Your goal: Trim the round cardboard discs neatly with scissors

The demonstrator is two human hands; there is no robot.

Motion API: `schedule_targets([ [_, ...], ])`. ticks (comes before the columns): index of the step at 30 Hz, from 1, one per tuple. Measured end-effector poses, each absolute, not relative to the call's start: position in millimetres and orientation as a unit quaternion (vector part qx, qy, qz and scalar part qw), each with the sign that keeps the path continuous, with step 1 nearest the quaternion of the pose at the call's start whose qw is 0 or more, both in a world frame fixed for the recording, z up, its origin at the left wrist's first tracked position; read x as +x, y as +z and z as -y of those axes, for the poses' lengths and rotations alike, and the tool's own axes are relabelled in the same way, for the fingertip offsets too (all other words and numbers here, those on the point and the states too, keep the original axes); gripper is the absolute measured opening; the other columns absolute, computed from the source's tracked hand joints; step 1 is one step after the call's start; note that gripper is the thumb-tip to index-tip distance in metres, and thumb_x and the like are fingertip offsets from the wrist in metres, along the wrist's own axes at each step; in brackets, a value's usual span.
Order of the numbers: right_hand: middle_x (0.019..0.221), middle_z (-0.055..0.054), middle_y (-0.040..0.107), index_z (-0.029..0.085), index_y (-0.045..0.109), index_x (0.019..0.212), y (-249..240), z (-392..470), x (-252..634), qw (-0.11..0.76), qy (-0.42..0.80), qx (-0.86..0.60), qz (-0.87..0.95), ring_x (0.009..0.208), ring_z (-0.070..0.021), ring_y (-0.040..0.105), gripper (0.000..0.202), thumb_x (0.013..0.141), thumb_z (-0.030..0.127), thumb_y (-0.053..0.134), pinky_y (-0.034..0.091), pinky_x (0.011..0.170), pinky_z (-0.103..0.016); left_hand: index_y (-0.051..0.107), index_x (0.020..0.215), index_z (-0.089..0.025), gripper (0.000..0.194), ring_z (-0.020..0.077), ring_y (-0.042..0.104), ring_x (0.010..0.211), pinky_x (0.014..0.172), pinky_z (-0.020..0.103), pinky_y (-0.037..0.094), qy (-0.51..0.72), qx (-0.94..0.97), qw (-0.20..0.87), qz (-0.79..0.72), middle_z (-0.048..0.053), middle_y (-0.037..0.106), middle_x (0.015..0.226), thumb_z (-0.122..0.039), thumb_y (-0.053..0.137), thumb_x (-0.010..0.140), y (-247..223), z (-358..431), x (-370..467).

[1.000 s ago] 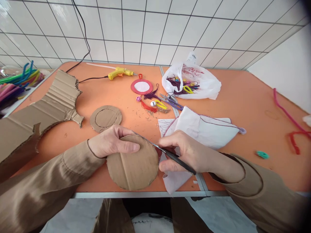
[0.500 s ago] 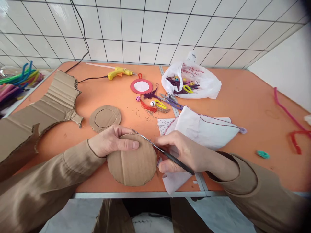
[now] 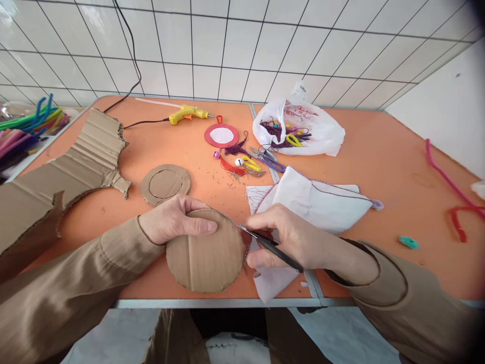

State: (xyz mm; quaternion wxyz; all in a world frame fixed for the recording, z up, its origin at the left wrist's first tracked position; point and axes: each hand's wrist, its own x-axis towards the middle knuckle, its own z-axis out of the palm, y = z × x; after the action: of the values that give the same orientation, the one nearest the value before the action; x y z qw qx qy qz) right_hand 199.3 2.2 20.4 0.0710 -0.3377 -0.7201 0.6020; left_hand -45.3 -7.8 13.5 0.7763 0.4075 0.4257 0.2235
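Observation:
My left hand (image 3: 180, 221) pinches the upper edge of a round cardboard disc (image 3: 206, 258), thumb on top and fingers behind. Black-handled scissors (image 3: 271, 245) are gripped in my right hand (image 3: 284, 237), their blades lying along the disc's upper right edge. Whether the blades are fully closed is hard to tell. Behind my left hand lies a smaller cardboard ring (image 3: 165, 184) with a circle cut or marked inside it. White cloth pieces with dark red stitching (image 3: 322, 205) lie behind and under my right hand.
A large cardboard offcut (image 3: 76, 172) covers the left side. Further back are a yellow glue gun (image 3: 187, 114), a red-rimmed disc (image 3: 222, 135), tassels with bells, purple-handled scissors (image 3: 270, 161) and a white plastic bag (image 3: 322, 126). Pipe cleaners (image 3: 450, 177) lie far right.
The scissor blades have come closer together at the disc's edge, and their tips sit slightly lower. The disc has shifted very slightly. Both hands stay in nearly the same place.

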Motion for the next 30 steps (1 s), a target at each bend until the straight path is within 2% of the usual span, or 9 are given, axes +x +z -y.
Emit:
schedule_targets([
  [5,0.051,0.009,0.036,0.020,0.043,0.059,20.8,-4.1,199.6,0.083,0.567,-0.349,0.742,0.050,-0.0074,0.030,0.037,0.075,0.036,0.072,0.023,0.046,-0.023,0.081,0.082,-0.017,0.028,0.0184,0.070,0.069,0.068,0.028,0.054,0.240,0.400,0.769,-0.437,0.006,0.080,0.079,-0.034,0.090,0.061,13.2,5.2,-47.3],
  [9,0.056,0.008,0.028,0.020,0.039,0.057,20.0,-7.5,199.9,0.111,0.533,-0.371,0.752,0.056,-0.0084,0.025,0.045,0.072,0.043,0.075,0.021,0.048,-0.025,0.080,0.083,-0.015,0.037,0.0201,0.071,0.071,0.068,0.029,0.056,0.280,0.374,0.758,-0.454,0.007,0.080,0.079,-0.037,0.093,0.056,12.7,4.5,-48.2],
  [13,0.057,0.008,0.032,0.020,0.043,0.062,18.1,-9.6,199.8,0.093,0.558,-0.351,0.746,0.055,-0.0081,0.028,0.039,0.072,0.041,0.074,0.022,0.048,-0.024,0.080,0.080,-0.015,0.027,0.0193,0.071,0.067,0.066,0.029,0.056,0.278,0.371,0.757,-0.461,0.007,0.080,0.077,-0.031,0.090,0.061,13.0,5.3,-47.3],
  [21,0.056,0.007,0.038,0.019,0.048,0.065,15.8,-7.9,198.5,0.092,0.598,-0.329,0.725,0.054,-0.0081,0.033,0.042,0.069,0.048,0.077,0.026,0.047,-0.023,0.082,0.084,-0.017,0.026,0.0195,0.072,0.071,0.068,0.028,0.056,0.259,0.392,0.768,-0.435,0.007,0.081,0.082,-0.032,0.089,0.064,12.1,6.2,-45.3],
  [25,0.054,0.007,0.040,0.019,0.048,0.063,14.1,-7.5,199.4,0.102,0.608,-0.314,0.722,0.052,-0.0082,0.034,0.048,0.072,0.058,0.075,0.027,0.046,-0.023,0.082,0.087,-0.016,0.033,0.0214,0.073,0.076,0.073,0.030,0.057,0.253,0.388,0.764,-0.449,0.009,0.081,0.086,-0.034,0.090,0.062,11.9,6.1,-45.9],
  [30,0.054,0.005,0.045,0.019,0.052,0.064,14.3,-7.0,199.9,0.100,0.613,-0.309,0.720,0.051,-0.0091,0.039,0.052,0.072,0.065,0.073,0.028,0.046,-0.023,0.082,0.085,-0.016,0.028,0.0191,0.073,0.072,0.069,0.028,0.057,0.257,0.386,0.769,-0.440,0.008,0.081,0.083,-0.032,0.090,0.063,11.5,6.5,-47.1],
])
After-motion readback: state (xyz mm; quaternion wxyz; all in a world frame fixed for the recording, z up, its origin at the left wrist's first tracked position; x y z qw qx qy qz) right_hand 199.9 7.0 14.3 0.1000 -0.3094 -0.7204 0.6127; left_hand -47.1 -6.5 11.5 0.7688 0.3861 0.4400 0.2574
